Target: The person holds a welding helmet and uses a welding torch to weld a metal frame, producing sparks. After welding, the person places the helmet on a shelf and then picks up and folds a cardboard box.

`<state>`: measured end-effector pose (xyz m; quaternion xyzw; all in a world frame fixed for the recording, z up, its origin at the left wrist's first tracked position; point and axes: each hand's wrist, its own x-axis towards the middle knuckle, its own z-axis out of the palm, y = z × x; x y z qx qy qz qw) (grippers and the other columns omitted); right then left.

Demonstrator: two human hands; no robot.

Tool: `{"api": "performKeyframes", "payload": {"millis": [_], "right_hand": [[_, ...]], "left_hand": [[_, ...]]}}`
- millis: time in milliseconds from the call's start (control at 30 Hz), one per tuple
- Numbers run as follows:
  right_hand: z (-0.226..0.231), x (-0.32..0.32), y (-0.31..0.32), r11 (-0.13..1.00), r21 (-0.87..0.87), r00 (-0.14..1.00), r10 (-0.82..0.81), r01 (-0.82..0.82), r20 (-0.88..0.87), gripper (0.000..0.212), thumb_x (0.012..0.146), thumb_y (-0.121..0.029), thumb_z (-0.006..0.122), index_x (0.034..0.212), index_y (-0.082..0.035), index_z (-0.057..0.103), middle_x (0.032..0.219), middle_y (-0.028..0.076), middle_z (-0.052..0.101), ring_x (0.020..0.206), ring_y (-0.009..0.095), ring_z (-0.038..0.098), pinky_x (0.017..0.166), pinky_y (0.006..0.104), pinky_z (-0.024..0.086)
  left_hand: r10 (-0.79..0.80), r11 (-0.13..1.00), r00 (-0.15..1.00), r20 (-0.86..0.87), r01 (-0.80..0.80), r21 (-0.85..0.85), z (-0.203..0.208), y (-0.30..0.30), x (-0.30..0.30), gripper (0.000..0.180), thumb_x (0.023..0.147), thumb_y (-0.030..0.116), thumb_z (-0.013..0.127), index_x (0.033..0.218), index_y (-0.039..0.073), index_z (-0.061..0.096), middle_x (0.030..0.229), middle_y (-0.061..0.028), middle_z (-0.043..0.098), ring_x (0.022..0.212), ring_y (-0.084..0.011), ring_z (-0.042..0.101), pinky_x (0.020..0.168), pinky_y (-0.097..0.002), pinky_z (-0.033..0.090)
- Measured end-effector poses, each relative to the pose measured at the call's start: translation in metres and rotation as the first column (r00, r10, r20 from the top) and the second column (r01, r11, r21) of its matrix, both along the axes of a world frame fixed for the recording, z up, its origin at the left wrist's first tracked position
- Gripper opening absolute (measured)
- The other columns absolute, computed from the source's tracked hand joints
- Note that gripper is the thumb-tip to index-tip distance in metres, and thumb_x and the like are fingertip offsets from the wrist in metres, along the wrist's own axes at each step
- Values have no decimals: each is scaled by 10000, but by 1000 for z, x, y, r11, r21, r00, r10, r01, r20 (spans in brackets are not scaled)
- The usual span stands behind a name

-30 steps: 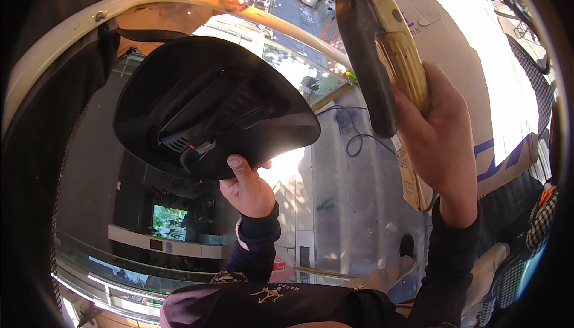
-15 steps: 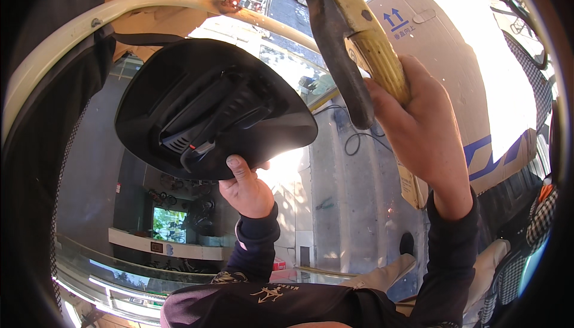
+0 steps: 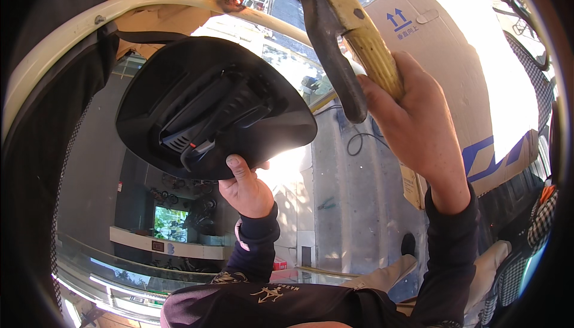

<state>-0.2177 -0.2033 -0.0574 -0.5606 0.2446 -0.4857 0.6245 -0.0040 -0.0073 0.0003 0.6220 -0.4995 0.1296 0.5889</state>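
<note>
My left hand (image 3: 248,190) grips the lower edge of a black welding mask (image 3: 275,113), its thumb on the surface facing me. The mask has a curved shell, ribbed vents and a small red spot. On the right, my right hand (image 3: 418,113) is wrapped round the worn yellow handle of a welding electrode holder (image 3: 371,47) with a black lever. The holder's top runs out of view. A thin dark rod slants down to a scorched joint on a bent cream metal tube (image 3: 263,14), where an orange-red glow shows.
A large cardboard box (image 3: 436,41) stands beside my right hand. Black cloth (image 3: 36,166) hangs from the tube on the left. A dark cable (image 3: 357,143) loops over the grey floor (image 3: 335,226), near green-handled pliers (image 3: 326,204). A checkered fabric item (image 3: 541,211) lies at the right.
My right hand and the electrode holder have shifted slightly left. The mask and my left hand have hardly moved.
</note>
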Motion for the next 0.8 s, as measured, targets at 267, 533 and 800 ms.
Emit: {"api": "performKeyframes", "payload": {"millis": [267,533,800], "right_hand": [[-1,2,0,999,-24,1000,-27,27,-13,388,1019,-310,694,1077,72,661,774,249,702,648,299,689,679,420,541],[-1,4,0,999,-24,999,-24,23,-29,389,1019,-311,690,1059,75,659,764,251,699,641,302,690,671,423,541],[-1,3,0,999,-33,999,-32,32,-8,388,1016,-311,694,1059,73,658,760,250,691,649,313,693,678,432,541]], "left_hand": [[-15,1000,1000,-1,15,6,3,-1,0,538,1058,484,700,1221,-28,682,998,-115,768,752,-174,676,645,-298,515],[-39,999,999,26,38,29,3,0,2,423,1114,420,630,1218,12,674,1037,-78,764,774,-162,693,621,-287,533],[-45,998,999,28,44,38,3,1,2,450,1107,434,638,1260,12,667,1056,-78,765,785,-163,702,619,-278,534]]}}
